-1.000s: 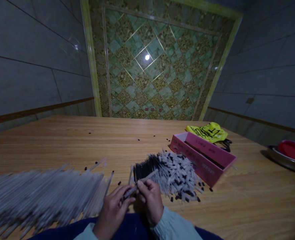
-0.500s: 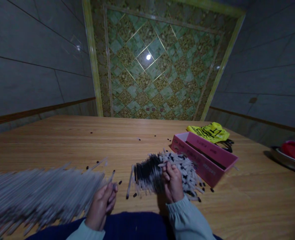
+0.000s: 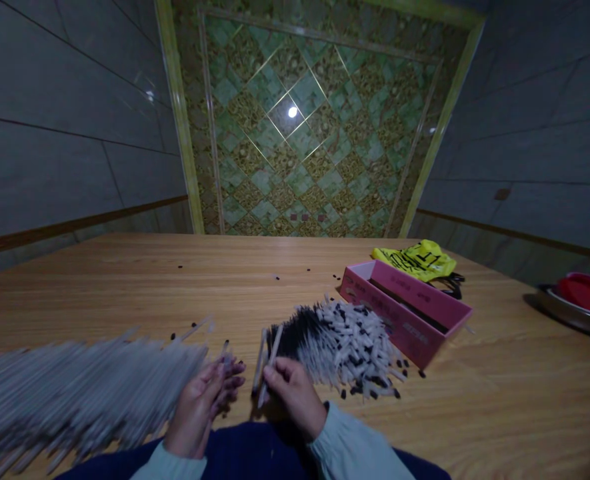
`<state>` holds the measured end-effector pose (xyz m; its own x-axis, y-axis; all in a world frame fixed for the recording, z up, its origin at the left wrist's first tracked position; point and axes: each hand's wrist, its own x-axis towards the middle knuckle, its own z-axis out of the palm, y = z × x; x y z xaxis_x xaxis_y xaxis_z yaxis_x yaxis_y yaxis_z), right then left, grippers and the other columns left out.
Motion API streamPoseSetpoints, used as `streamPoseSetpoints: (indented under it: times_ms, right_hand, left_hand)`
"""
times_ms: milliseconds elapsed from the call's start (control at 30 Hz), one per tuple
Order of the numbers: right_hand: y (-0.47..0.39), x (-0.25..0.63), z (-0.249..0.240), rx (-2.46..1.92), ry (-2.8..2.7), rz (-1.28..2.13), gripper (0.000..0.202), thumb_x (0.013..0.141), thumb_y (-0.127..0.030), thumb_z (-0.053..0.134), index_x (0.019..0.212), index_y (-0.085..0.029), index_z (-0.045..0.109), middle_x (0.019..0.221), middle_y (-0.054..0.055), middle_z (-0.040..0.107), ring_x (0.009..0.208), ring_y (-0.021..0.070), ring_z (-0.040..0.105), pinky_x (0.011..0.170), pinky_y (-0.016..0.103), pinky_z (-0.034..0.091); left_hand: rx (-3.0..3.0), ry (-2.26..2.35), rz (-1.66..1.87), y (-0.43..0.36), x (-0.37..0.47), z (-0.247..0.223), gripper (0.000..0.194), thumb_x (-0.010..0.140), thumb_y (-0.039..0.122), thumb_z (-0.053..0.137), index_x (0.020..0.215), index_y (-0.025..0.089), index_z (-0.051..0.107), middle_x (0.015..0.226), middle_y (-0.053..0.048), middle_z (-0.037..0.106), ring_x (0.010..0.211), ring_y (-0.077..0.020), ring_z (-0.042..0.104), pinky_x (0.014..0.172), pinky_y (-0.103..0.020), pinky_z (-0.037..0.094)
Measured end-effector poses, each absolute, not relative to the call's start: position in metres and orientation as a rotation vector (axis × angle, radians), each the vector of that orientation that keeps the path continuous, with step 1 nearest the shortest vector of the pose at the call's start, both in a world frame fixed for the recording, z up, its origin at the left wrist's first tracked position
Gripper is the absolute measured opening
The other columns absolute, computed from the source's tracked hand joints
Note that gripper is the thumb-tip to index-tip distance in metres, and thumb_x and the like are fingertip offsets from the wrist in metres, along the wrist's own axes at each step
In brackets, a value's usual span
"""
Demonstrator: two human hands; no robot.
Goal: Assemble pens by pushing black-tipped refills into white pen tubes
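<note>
R hand [image 3: 293, 395] — now nearer L hand [image 3: 205, 401]

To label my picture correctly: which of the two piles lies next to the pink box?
The pile on the right, black and whitish; the other pile, wider and mostly pale, lies beside the left hand.

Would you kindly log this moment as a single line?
left hand: loosely curled, contents unclear | right hand: pinching thin stick | at left: long-stick pile | at right: short-piece pile, pink box

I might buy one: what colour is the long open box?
The box is pink, seen best in the head view.
</note>
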<state>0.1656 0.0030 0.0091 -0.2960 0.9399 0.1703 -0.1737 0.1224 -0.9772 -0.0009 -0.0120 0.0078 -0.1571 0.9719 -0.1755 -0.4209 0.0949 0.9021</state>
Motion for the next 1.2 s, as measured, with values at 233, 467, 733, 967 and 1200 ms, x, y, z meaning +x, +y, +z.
streamPoseSetpoints:
  times_ms: [233,467,733,967,1200]
  right_hand:
    - [-0.008,0.156,0.005,-0.865,-1.568,1.322,0.035,0.071,-0.042,0.066,0.054,-0.014,0.054,0.051,-0.004,0.048,0.051,0.0086,0.042,0.048,0.02,0.031]
    - [-0.006,0.154,0.0,-0.893,-1.43,1.445,0.034,0.065,-0.043,0.072,0.061,-0.014,0.055,0.051,-0.005,0.048,0.045,0.0067,0.04,0.044,0.019,0.028]
    - [-0.009,0.151,-0.002,-0.718,-1.105,1.648,0.043,0.066,-0.046,0.073,0.086,-0.016,0.049,0.058,-0.007,0.048,0.046,0.0044,0.038,0.045,0.017,0.03]
    - [-0.007,0.152,-0.004,-0.723,-1.11,1.579,0.039,0.07,-0.046,0.07,0.082,-0.017,0.047,0.058,-0.007,0.048,0.045,0.0033,0.04,0.044,0.015,0.03]
    - [-0.003,0.154,-0.001,-0.761,-0.966,1.607,0.027,0.071,-0.04,0.06,0.075,-0.018,0.046,0.046,-0.007,0.05,0.029,0.0022,0.028,0.029,0.014,0.019]
  left_hand:
    - [0.804,0.767,1.101,-0.02,0.009,0.01,0.029,0.071,0.035,0.067,0.091,0.015,0.072,0.093,-0.011,0.072,0.097,-0.0248,0.063,0.087,-0.035,0.046]
    - [0.999,0.861,1.131,-0.02,0.01,0.011,0.036,0.071,0.039,0.066,0.097,0.015,0.071,0.097,-0.014,0.072,0.096,-0.0274,0.063,0.089,-0.04,0.046]
    - [1.519,1.433,1.402,-0.014,0.004,0.009,0.025,0.064,0.041,0.068,0.075,0.02,0.075,0.096,-0.011,0.071,0.096,-0.0276,0.064,0.084,-0.038,0.051]
    - [1.902,1.421,1.372,-0.022,0.014,0.016,0.015,0.074,0.029,0.062,0.079,0.023,0.075,0.09,-0.007,0.069,0.086,-0.0198,0.065,0.076,-0.03,0.054]
    - [2.147,1.433,1.21,-0.018,0.008,0.012,0.023,0.081,0.026,0.053,0.095,0.023,0.071,0.102,-0.006,0.068,0.094,-0.0173,0.064,0.082,-0.027,0.052]
